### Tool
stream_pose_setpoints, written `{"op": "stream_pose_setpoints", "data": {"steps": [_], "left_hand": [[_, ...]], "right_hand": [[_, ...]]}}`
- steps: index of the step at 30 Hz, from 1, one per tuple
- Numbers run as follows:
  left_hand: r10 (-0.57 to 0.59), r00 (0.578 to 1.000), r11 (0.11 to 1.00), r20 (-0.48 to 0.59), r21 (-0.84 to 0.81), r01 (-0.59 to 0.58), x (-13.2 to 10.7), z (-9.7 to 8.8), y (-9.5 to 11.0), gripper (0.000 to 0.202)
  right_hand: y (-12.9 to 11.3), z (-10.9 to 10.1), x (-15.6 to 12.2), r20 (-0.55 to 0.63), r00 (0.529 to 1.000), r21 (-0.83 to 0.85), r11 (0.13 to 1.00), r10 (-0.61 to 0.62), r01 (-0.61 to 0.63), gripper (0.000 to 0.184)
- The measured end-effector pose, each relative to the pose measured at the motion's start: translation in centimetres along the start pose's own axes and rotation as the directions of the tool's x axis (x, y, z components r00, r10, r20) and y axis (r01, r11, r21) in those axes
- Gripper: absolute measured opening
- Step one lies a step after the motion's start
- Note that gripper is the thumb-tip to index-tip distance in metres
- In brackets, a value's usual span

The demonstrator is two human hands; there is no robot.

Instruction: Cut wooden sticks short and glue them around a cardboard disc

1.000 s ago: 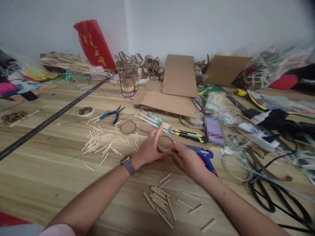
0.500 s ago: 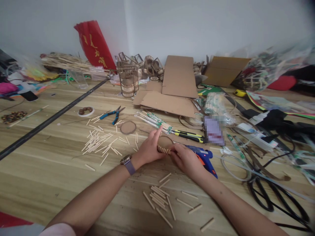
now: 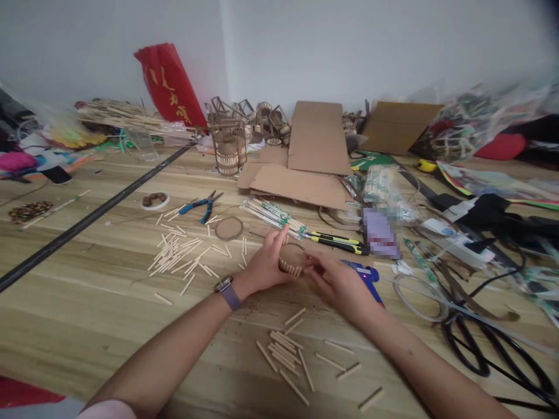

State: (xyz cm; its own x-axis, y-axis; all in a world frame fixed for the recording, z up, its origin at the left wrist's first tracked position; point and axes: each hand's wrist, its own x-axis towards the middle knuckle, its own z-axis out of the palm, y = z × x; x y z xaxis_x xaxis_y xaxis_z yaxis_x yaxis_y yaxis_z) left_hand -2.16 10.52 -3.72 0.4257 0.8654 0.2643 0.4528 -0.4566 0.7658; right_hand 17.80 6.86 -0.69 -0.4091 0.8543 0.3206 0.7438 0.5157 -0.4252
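Observation:
My left hand [image 3: 264, 261] is closed around the left side of a small round cardboard base [image 3: 293, 255]. Short wooden sticks stand along its near rim, and its left edge is hidden by my fingers. Just right of the base, my right hand [image 3: 335, 280] has its thumb and fingers parted, with nothing visible between them; whether a fingertip touches the rim I cannot tell. A blue glue gun [image 3: 369, 276] lies partly behind that hand. Cut wooden sticks [image 3: 283, 352] are scattered on the table below both hands.
More short sticks [image 3: 172, 253] lie to the left, near blue-handled pliers [image 3: 201, 206] and a cardboard disc [image 3: 229, 228]. Yellow-black cutters [image 3: 338, 241], black scissors [image 3: 469, 346] and cables lie right. Cardboard sheets [image 3: 301, 183] and small stick baskets [image 3: 227, 157] stand behind.
My right hand's fingers have spread and drawn slightly away from the near rim, where they were pinching. My left hand keeps its hold on the base. The view has shifted slightly.

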Motion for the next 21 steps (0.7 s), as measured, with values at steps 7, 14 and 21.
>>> {"op": "stream_pose_setpoints", "data": {"steps": [7,14,21], "left_hand": [[0.028,0.998,0.998,0.049,-0.052,-0.025,-0.1,-0.5,-0.3,0.130],[0.064,0.998,0.996,-0.021,0.065,-0.062,-0.4,0.4,0.0,0.134],[0.088,0.995,0.991,-0.050,0.105,-0.083,-0.5,0.7,0.2,0.126]], "right_hand": [[1.5,-5.3,-2.0,0.039,0.974,-0.184,0.960,0.223,-0.213,0.030],[5.2,-5.3,-5.3,0.111,0.856,-0.399,0.811,0.505,-0.427,0.040],[5.9,-4.5,-5.5,0.109,0.805,-0.182,0.808,0.583,-0.560,0.026]]}}
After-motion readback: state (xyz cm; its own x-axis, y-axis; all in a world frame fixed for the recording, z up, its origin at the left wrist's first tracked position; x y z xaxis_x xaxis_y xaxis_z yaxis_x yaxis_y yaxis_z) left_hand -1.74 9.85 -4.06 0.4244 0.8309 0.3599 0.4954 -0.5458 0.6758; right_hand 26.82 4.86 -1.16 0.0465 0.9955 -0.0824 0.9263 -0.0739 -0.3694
